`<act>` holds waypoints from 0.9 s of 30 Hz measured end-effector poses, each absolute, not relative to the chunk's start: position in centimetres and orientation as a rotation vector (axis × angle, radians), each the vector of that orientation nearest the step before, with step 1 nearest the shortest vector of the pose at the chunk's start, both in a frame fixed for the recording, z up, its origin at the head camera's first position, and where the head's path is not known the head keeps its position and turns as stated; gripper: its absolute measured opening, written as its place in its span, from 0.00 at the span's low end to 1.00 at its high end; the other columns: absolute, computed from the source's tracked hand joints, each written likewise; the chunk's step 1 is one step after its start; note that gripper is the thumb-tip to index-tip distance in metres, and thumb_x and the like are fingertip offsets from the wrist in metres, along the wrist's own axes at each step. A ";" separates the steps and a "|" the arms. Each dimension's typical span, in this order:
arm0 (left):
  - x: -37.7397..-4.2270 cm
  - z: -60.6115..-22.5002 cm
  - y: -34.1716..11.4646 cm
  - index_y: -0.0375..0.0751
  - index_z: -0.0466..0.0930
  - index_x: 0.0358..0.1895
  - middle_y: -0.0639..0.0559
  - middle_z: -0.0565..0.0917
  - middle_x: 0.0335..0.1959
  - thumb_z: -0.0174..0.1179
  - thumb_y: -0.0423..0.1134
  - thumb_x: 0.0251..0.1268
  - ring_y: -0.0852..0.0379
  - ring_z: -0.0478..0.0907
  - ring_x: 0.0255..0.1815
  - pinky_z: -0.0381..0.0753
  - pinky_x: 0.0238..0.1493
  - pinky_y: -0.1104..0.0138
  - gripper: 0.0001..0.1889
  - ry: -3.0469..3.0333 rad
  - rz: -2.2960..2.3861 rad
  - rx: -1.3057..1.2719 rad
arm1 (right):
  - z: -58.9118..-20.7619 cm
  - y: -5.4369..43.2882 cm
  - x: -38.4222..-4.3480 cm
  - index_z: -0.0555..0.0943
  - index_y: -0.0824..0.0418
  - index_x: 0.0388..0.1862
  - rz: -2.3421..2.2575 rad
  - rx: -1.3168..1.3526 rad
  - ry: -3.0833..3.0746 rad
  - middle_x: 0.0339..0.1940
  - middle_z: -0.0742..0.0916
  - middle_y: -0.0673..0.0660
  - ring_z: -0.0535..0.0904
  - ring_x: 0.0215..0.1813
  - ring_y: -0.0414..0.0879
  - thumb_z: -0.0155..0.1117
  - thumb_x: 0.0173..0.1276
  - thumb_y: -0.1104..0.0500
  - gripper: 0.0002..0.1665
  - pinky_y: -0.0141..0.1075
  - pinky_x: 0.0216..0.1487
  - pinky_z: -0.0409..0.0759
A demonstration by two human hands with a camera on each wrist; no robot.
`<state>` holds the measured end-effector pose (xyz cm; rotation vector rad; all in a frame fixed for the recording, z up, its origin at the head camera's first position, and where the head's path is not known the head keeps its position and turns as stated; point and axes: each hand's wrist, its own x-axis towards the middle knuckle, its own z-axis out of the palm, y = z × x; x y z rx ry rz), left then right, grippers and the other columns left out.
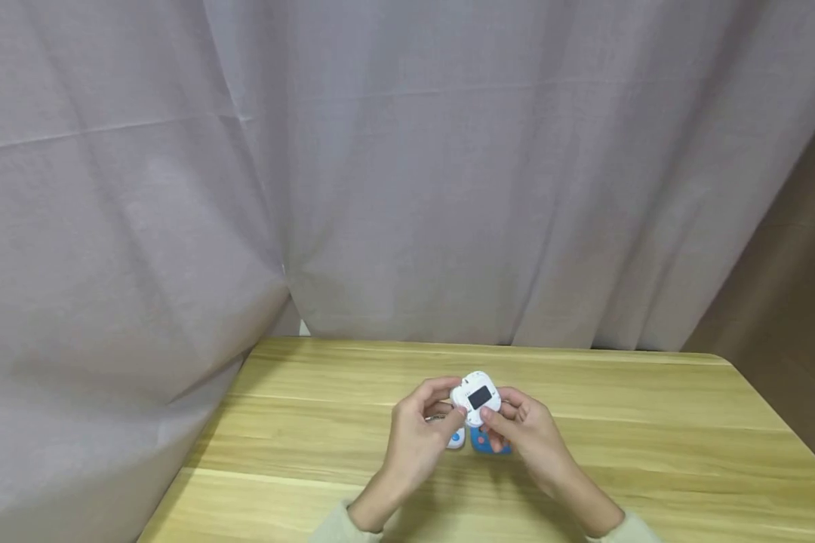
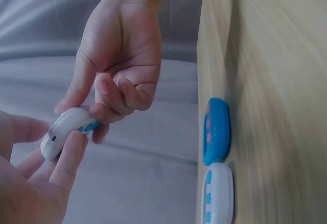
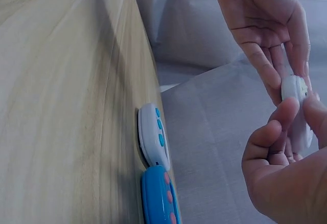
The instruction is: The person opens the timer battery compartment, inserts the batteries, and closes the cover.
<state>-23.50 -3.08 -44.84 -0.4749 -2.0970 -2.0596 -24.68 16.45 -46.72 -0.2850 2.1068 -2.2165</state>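
Both hands hold a small white rounded device above the table, one at each side. It resembles a pocket-size timer; a dark rectangle shows on its upward face, and blue buttons peek out underneath in the left wrist view. My left hand grips its left edge between thumb and fingers. On the right edge, my right hand pinches it, thumb on top, other fingers curled below. Beneath the hands lie a blue device with pink buttons and a white device with blue buttons, side by side.
The wooden table spreads out around the hands. A grey curtain hangs behind it and along its left side. Darker brown cloth hangs at the right.
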 end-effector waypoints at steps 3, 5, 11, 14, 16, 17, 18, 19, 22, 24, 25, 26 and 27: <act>-23.5 -44.7 -3.1 0.40 0.84 0.63 0.42 0.89 0.52 0.68 0.23 0.63 0.54 0.88 0.48 0.91 0.51 0.67 0.25 -2.109 -2.054 -0.541 | -46.5 16.5 -24.7 0.75 0.75 0.62 -2.204 -0.268 2.087 0.30 0.88 0.49 0.79 0.25 0.37 0.65 0.79 0.62 0.21 0.26 0.28 0.81; -23.5 -44.6 -3.1 0.39 0.82 0.65 0.41 0.88 0.55 0.68 0.21 0.62 0.50 0.89 0.51 0.91 0.52 0.67 0.27 -2.120 -2.051 -0.571 | -46.3 16.6 -24.8 0.73 0.77 0.65 -2.172 -0.267 2.073 0.31 0.88 0.50 0.80 0.27 0.38 0.62 0.81 0.59 0.25 0.27 0.30 0.82; -23.7 -44.2 -3.7 0.39 0.81 0.67 0.41 0.86 0.59 0.72 0.19 0.58 0.50 0.89 0.51 0.92 0.47 0.69 0.32 -2.179 -1.956 -0.563 | -45.3 15.8 -25.0 0.67 0.72 0.76 -2.066 -0.287 2.041 0.35 0.86 0.53 0.81 0.32 0.39 0.60 0.83 0.54 0.33 0.28 0.35 0.82; -23.9 -44.1 -4.1 0.41 0.80 0.67 0.43 0.87 0.58 0.75 0.20 0.56 0.55 0.88 0.49 0.92 0.44 0.70 0.33 -2.222 -1.867 -0.544 | -44.8 14.9 -25.2 0.64 0.63 0.82 -2.059 -0.264 2.054 0.40 0.85 0.53 0.81 0.33 0.42 0.63 0.81 0.55 0.36 0.28 0.33 0.80; -24.2 -44.0 -4.4 0.42 0.80 0.67 0.45 0.87 0.57 0.76 0.22 0.56 0.57 0.87 0.49 0.92 0.42 0.71 0.34 -2.243 -1.802 -0.529 | -44.6 14.3 -25.6 0.65 0.60 0.82 -2.052 -0.256 2.071 0.47 0.84 0.55 0.81 0.36 0.43 0.65 0.80 0.55 0.37 0.28 0.34 0.80; -24.3 -44.0 -4.6 0.42 0.80 0.67 0.46 0.87 0.57 0.76 0.22 0.56 0.57 0.87 0.48 0.91 0.42 0.72 0.34 -2.246 -1.777 -0.519 | -44.4 14.0 -25.8 0.67 0.59 0.81 -2.048 -0.254 2.084 0.50 0.84 0.56 0.81 0.37 0.44 0.65 0.79 0.55 0.36 0.29 0.34 0.80; -24.4 -43.9 -4.7 0.43 0.80 0.67 0.46 0.87 0.57 0.77 0.23 0.56 0.58 0.87 0.48 0.91 0.42 0.72 0.34 -2.247 -1.761 -0.506 | -44.3 13.8 -26.1 0.68 0.60 0.80 -2.039 -0.256 2.101 0.52 0.83 0.58 0.82 0.39 0.45 0.66 0.79 0.55 0.35 0.29 0.35 0.80; -24.6 -43.9 -4.9 0.43 0.80 0.67 0.47 0.86 0.57 0.77 0.23 0.56 0.57 0.86 0.48 0.91 0.42 0.72 0.34 -2.249 -1.743 -0.498 | -44.2 13.5 -26.4 0.70 0.61 0.79 -2.030 -0.253 2.118 0.54 0.82 0.59 0.82 0.41 0.46 0.66 0.78 0.55 0.34 0.31 0.37 0.82; -25.1 -44.1 -5.3 0.42 0.79 0.68 0.46 0.86 0.56 0.77 0.24 0.56 0.56 0.86 0.47 0.91 0.44 0.72 0.34 -2.246 -1.694 -0.483 | -44.0 12.9 -27.3 0.75 0.64 0.75 -1.984 -0.276 2.167 0.59 0.82 0.61 0.82 0.45 0.46 0.66 0.78 0.55 0.31 0.33 0.41 0.84; -25.4 -44.3 -5.6 0.41 0.79 0.68 0.46 0.86 0.55 0.77 0.25 0.56 0.56 0.86 0.46 0.91 0.46 0.70 0.33 -2.249 -1.639 -0.487 | -44.0 12.6 -27.8 0.76 0.63 0.75 -1.939 -0.277 2.196 0.59 0.84 0.61 0.81 0.44 0.47 0.67 0.77 0.53 0.32 0.33 0.40 0.83; -25.6 -44.4 -5.7 0.41 0.79 0.68 0.46 0.86 0.55 0.78 0.26 0.57 0.56 0.85 0.46 0.92 0.47 0.69 0.33 -2.260 -1.594 -0.498 | -44.0 12.4 -28.0 0.75 0.63 0.75 -1.911 -0.284 2.208 0.58 0.85 0.61 0.81 0.44 0.47 0.67 0.77 0.52 0.32 0.33 0.40 0.83; -25.8 -44.6 -5.8 0.41 0.79 0.68 0.46 0.86 0.55 0.78 0.28 0.57 0.55 0.85 0.46 0.92 0.48 0.68 0.33 -2.271 -1.547 -0.507 | -44.1 12.3 -28.3 0.75 0.62 0.76 -1.878 -0.292 2.220 0.57 0.85 0.60 0.80 0.44 0.48 0.67 0.76 0.51 0.33 0.33 0.40 0.82; -26.0 -44.7 -5.9 0.41 0.79 0.69 0.46 0.86 0.56 0.78 0.29 0.58 0.55 0.85 0.46 0.92 0.49 0.67 0.33 -2.284 -1.508 -0.516 | -44.2 12.2 -28.5 0.74 0.62 0.76 -1.848 -0.303 2.231 0.57 0.85 0.60 0.80 0.45 0.48 0.67 0.76 0.50 0.35 0.33 0.40 0.81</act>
